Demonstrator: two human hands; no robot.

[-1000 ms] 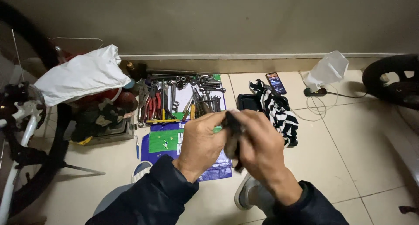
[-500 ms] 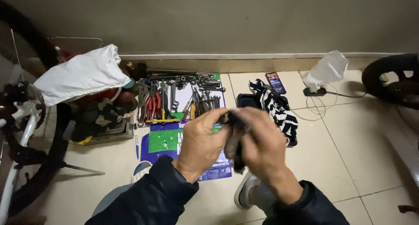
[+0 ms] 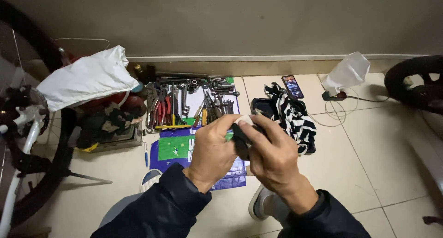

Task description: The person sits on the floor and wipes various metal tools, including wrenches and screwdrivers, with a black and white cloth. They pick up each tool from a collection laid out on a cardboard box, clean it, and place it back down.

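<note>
Beige tiled floor point(image 3: 369, 164) under both hands, left point(image 3: 213, 148) and right point(image 3: 272, 155), closed on dark cloth point(image 3: 240, 143).

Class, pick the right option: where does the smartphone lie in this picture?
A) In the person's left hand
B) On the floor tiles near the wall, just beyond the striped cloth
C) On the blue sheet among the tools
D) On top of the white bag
B: the smartphone lies flat on the floor tiles near the wall, just beyond the black-and-white striped cloth.
</note>
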